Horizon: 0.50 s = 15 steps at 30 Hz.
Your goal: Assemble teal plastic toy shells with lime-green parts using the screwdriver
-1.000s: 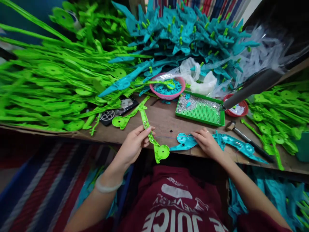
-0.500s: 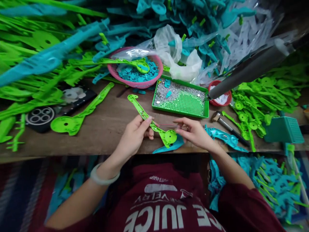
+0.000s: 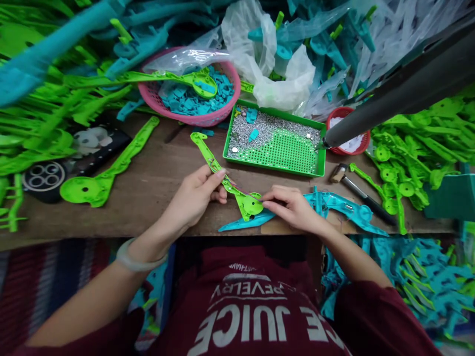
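My left hand (image 3: pixel 202 190) pinches a long lime-green plastic half-shell (image 3: pixel 249 203) by its middle, its hooked end pointing away from me and its round end toward my right. A thin reddish wire (image 3: pixel 241 190) runs along the shell's inside. The wire's end is pinched between the thumb and fingers of my right hand (image 3: pixel 291 205), just beside the round end. Under both lies a blue plastic shell (image 3: pixel 245 222) at the table edge. Another blue shell (image 3: pixel 343 205) rests right of my right hand.
A green tray (image 3: pixel 274 165) of small screws stands behind my hands. Beyond it is a pink basket (image 3: pixel 208 119) of blue pieces. A hammer (image 3: pixel 361 195), a red basket (image 3: pixel 358 143) and a dark pole (image 3: pixel 386 104) are at right. A loose green shell (image 3: pixel 89 190) lies left.
My right hand has drawn the wire down close along the green shell toward its round end; before, the wire stretched out above it. The camera view has shifted nearer.
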### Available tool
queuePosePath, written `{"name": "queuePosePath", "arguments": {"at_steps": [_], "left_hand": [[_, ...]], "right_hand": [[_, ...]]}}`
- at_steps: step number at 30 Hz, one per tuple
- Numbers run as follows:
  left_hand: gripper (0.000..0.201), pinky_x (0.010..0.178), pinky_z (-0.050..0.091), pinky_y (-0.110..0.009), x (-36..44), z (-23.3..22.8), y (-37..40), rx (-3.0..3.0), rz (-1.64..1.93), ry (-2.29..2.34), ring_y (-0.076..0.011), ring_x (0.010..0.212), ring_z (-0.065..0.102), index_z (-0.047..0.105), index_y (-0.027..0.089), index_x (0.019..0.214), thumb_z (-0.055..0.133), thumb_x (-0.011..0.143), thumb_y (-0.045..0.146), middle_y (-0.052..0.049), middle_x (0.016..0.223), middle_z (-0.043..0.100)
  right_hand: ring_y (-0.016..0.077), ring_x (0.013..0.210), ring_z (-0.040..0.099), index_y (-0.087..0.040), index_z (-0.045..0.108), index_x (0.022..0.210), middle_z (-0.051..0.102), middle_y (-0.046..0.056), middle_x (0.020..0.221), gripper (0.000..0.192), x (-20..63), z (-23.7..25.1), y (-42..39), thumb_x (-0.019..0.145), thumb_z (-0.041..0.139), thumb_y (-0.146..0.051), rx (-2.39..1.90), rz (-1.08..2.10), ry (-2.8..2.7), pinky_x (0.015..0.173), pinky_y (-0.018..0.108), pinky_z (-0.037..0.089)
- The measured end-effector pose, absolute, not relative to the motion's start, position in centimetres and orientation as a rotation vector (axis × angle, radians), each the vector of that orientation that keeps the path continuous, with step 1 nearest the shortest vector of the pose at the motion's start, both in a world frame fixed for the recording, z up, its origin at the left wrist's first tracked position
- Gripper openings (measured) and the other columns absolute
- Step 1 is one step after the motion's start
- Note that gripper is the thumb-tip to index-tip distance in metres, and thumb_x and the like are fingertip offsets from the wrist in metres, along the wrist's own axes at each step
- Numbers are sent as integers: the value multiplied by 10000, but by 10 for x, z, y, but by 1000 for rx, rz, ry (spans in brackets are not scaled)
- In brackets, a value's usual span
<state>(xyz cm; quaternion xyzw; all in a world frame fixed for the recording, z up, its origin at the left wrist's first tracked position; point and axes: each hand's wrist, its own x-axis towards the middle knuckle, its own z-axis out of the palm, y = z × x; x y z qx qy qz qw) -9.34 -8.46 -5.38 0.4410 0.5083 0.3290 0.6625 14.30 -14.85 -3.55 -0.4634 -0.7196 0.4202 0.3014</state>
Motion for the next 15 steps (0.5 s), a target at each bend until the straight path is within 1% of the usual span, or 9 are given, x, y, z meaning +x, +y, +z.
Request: {"name": "queuePosePath", "arguments": {"at_steps": [5,7,9,10,12,14,15], "left_hand": [[361,467,484,-204,-100,-57,-81,1092,703,1215,-96,478,550,580,183,859,708,815,518,29,630,634],[329,461,462,-213,-103,-55,-82,1187,628,1268,-107,453,537,559,194,829,629,873,513,38,567,603],[349,475,446,-231,-108,-51,-85,1393,507,1354,-118,433,517,551,203,769,537,938,508,46,497,545],[361,499,451,-242,-111,-48,-88,1537,482,1412,-124,451,525,553,204,750,520,954,500,42,503,541],[315,579,482,-261,-116,-46,-96,1851,579,1503,-134,549,570,586,193,791,554,959,459,14,631,600],[187,660,521,-274,-119,-46,-105,2100,763,1455,-134,664,602,622,175,967,607,952,361,-33,882,658],[180,691,540,-277,-120,-47,-110,2180,818,1366,-130,710,615,616,168,1075,608,957,305,-63,1015,656]], "right_hand": [[137,796,616,-153,696,1013,678,45,868,171,143,-37,-149,1002,551,-243,-1175,1087,-1982,729,257,475],[136,787,613,-152,694,1017,672,43,864,174,143,-38,-149,1004,547,-244,-1169,1089,-2001,719,255,469],[133,771,607,-155,691,1024,662,38,850,180,142,-37,-151,1009,539,-249,-1175,1075,-2014,699,251,461],[134,765,601,-155,689,1028,657,38,842,187,141,-35,-153,1013,531,-253,-1189,1033,-2035,693,252,457],[148,768,585,-148,687,1032,646,48,831,215,137,-31,-158,1025,502,-256,-1234,857,-2122,691,264,450],[156,770,568,-130,683,1039,631,62,833,252,128,-26,-165,1038,456,-239,-1279,662,-2224,685,272,439],[155,764,560,-124,680,1043,623,65,836,267,123,-24,-168,1043,434,-227,-1288,591,-2270,673,271,430]]}}
